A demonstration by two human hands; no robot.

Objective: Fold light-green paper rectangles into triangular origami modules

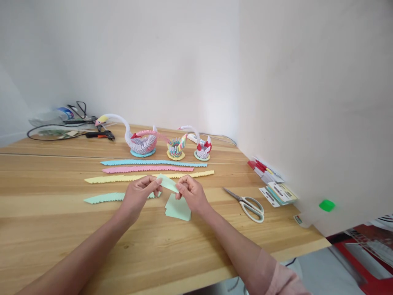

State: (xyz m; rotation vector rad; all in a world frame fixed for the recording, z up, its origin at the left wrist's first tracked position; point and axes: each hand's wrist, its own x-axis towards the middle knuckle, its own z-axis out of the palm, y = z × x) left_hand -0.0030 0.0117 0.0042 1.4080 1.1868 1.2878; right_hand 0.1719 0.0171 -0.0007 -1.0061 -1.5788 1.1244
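Left hand (138, 194) and right hand (193, 193): each grip pinches 1 end of a green slip (168, 183), held above the surface (147, 250) between its front and back edges. Folding seems in hand; the next move likely calls for even fingertip pressure.

Bright, diffuse light, direction hard to call: back wall (138, 61) is palest near the corner with one faint soft shadow mid-wall, right wall (319, 90) greys toward the frame edge, and table (52, 237) shows only mild sheen plus weak shadows near the hands. Left hand (138, 196), right hand (194, 193) and scissors (244, 205) read reasonably crisp; bottle (50, 116) is soft, card (281, 191) print too small to read. Wide-lens stretch pulls the forearms (89, 250) long and tilts the lower-right clutter (365, 262), which smears.
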